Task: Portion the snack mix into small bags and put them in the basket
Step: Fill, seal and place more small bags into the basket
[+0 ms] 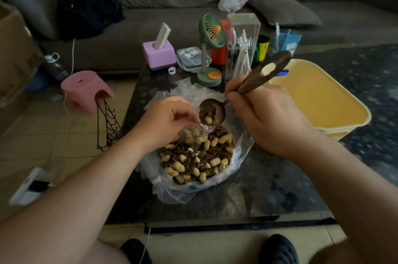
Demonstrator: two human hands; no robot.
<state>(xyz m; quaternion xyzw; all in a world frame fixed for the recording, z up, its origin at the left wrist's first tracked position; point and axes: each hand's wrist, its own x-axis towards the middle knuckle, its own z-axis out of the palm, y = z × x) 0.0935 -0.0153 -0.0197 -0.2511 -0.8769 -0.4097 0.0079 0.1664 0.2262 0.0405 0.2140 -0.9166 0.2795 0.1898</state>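
Observation:
A large clear plastic bag (241, 156) lies open on the dark table, full of snack mix (198, 160) made of peanuts and striped sunflower seeds. My left hand (165, 121) pinches the mouth of a small clear bag (193, 134) that hangs over the mix and holds some peanuts. My right hand (265, 117) grips the dark wooden handle of a metal scoop (213, 110). The scoop is tilted down, with seeds and a peanut at the small bag's mouth. A yellow basket (336, 100) stands to the right of my right hand.
Behind the big bag stand a green desk fan (210, 52), a clear pen holder (241, 48), a purple box (159, 53) and a flat plastic case (192, 57). A pink stool (86, 91) and wire rack sit on the floor at left. A grey sofa runs along the back.

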